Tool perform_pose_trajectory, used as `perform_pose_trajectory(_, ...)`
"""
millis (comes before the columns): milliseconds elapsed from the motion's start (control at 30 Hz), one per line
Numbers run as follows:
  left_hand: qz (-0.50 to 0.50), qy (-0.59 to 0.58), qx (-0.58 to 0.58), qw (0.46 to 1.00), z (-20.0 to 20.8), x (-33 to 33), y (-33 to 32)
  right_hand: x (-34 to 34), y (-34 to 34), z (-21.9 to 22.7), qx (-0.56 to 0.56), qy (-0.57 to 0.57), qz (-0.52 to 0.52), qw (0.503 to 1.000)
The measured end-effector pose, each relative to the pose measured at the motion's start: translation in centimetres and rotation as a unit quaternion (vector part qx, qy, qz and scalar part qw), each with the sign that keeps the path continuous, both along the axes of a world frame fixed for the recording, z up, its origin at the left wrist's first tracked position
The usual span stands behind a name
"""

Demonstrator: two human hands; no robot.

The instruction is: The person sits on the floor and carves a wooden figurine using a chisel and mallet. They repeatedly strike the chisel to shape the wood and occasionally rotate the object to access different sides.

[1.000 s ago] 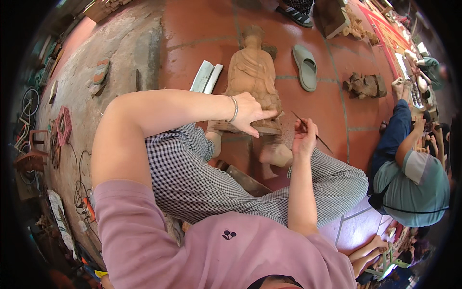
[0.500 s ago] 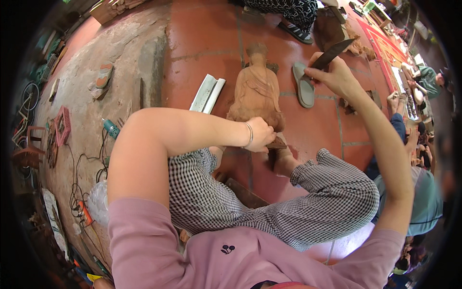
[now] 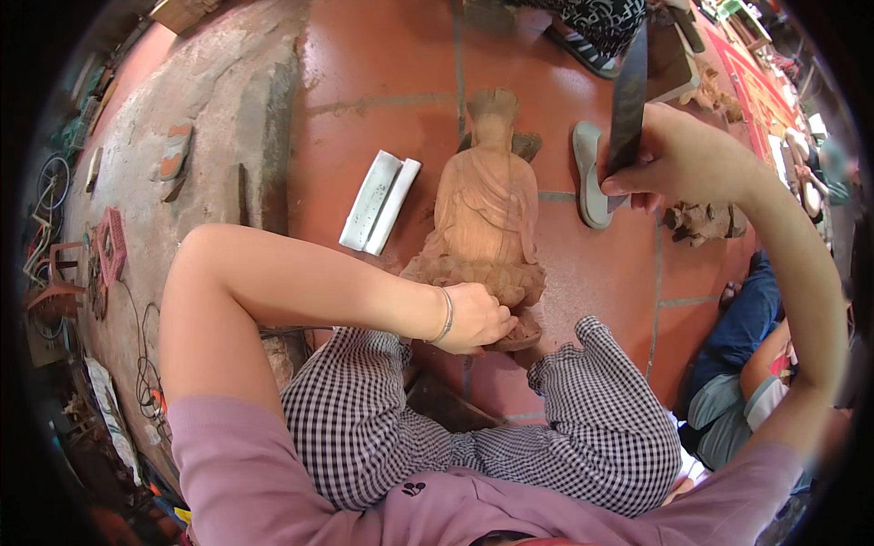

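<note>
Carved wooden statue (image 3: 487,205): set on red tiles (image 3: 592,282), open room left at its right edge (grey slipper (image 3: 594,202) beyond).
Left hand (image 3: 478,318): curled closed on its base's edge.
Right hand (image 3: 678,164): wrapped round a dark-bladed knife (image 3: 628,114), held up.

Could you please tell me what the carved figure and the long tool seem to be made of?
Carved figure: probably unvarnished wood, matt brown, with carved folds and a roughly cut lower part.
Long tool: likely dark metal, judging by its thin, flat shape and dull sheen.
</note>
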State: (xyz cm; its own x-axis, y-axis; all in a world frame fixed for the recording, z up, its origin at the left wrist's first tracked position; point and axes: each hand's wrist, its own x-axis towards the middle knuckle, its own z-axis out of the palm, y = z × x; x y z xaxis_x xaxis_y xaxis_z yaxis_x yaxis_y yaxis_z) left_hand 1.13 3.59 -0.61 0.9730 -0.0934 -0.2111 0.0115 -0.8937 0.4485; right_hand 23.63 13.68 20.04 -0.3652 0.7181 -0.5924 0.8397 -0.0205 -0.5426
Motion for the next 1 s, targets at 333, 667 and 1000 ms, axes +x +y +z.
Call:
perform_pose_trajectory(333,0.220,-0.250,-0.137,0.933,-1.3,0.5,0.9,2.3,-1.2,-19.5,-0.111,0.481,-0.289,0.820)
perform_pose_trajectory(667,0.507,-0.182,-0.234,0.810,-3.2,2.8,4.4,-0.9,-0.7,-24.1,0.093,0.491,-0.316,0.807)
perform_pose_trajectory(1000,0.535,-0.182,-0.211,0.798,-3.8,3.9,3.7,-1.5,0.1,-23.8,0.179,0.411,-0.238,0.862)
